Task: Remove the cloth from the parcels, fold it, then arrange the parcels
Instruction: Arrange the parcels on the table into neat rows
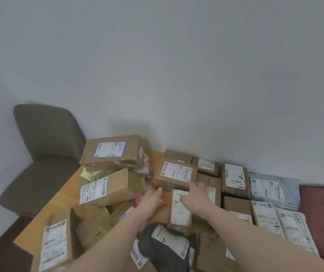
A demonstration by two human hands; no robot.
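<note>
Both bare forearms reach forward from the bottom edge, over the heap of parcels on the wooden table (59,195). The left hand (151,199) is out flat, palm turned inward, fingers straight and together, fingertips touching the pink parcel (162,202) that lies wedged under the tilted box (108,188). The right hand (195,193) is angled down with its fingers curled over the top edge of the upright box (180,207) at the centre; whether it truly grips or only rests there is hard to tell.

Room is tight. Boxes crowd the left, stacked two high with the big box (112,152) on top, and more sit in rows on the right against the wall (176,65). Bare tabletop shows only along the left edge and in a small gap behind the pile. A dark bag (167,250) lies just under the arms.

The cloth (321,216), dark red, lies at the far right, off the parcels, beside the white bags (286,222). A chair (41,154) stands left of the table.
</note>
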